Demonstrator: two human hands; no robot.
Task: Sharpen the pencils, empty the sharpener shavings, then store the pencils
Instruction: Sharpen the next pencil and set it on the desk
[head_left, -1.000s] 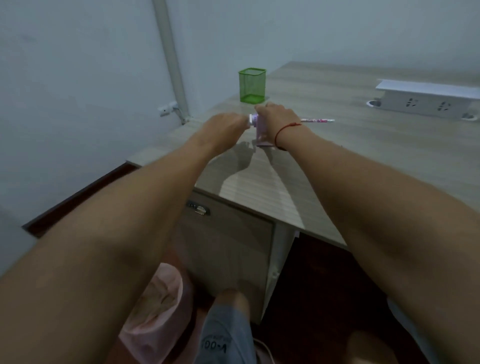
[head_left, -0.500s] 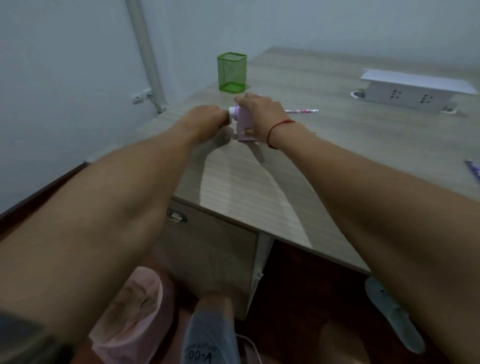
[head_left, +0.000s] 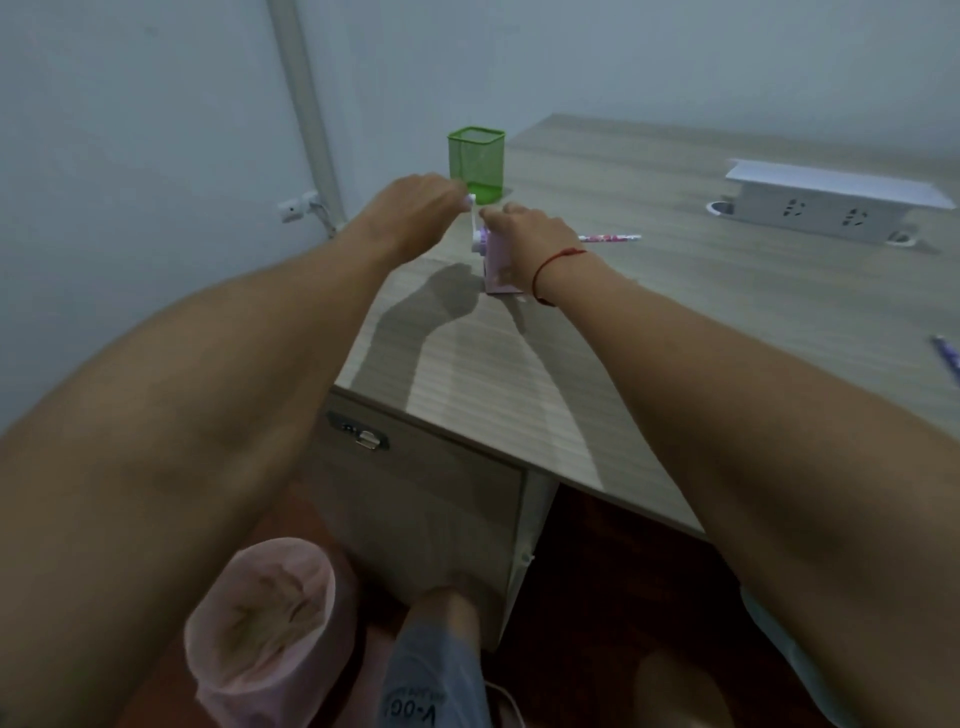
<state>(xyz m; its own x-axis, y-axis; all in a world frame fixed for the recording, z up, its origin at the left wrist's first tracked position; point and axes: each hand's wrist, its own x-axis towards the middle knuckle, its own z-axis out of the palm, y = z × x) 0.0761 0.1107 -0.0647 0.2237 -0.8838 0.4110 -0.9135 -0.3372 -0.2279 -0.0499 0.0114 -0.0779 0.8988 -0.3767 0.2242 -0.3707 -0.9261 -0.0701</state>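
The desk (head_left: 675, 338) is pale wood-grain laminate with fine stripes, set in a corner of matte, blue-grey walls (head_left: 156, 130). On it, close to the front edge, stands the pink sharpener (head_left: 493, 270), a small boxy plastic body. The right hand (head_left: 530, 234) is curled over the sharpener's top and side, clamping it down, with a thin red string bracelet (head_left: 550, 262) on the wrist. The left hand (head_left: 410, 205) is just left of the sharpener and pinches the white crank handle (head_left: 474, 218), which points up.

Right of the sharpener lies a pink-patterned pencil (head_left: 610, 238), its near end hidden behind the right hand. Just behind the sharpener is a square green wire-mesh pencil holder (head_left: 476, 156). Far right of it sit a white socket box (head_left: 826, 202) and, at the frame's edge, a purple pencil (head_left: 948, 358).

Behind and left of the sharpener, a round white pipe (head_left: 306, 104) climbs the wall. Below it are a drawer front (head_left: 426, 493) with a metal lock (head_left: 363, 439), a bin (head_left: 260, 623) lined with crinkled pink plastic, and a dark red floor (head_left: 597, 571).
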